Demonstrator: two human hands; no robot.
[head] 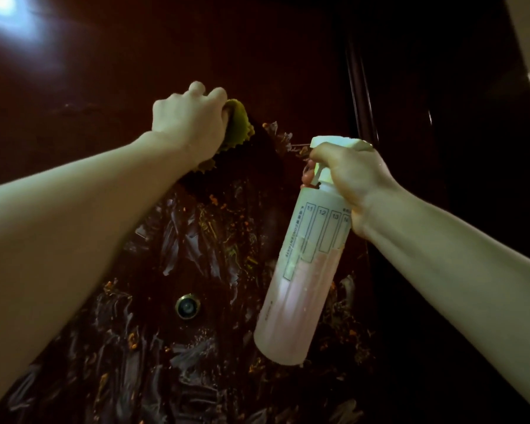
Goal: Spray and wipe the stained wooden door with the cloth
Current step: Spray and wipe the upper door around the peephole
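Left grip (188, 116) pressing cloth (237, 125), stained door (196, 255), dim room

Bare forearms — no sleeves — bare hands (190, 117).

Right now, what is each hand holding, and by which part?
Left hand grips the bunched green cloth against the door. Right hand holds the spray bottle by its neck, at the trigger.
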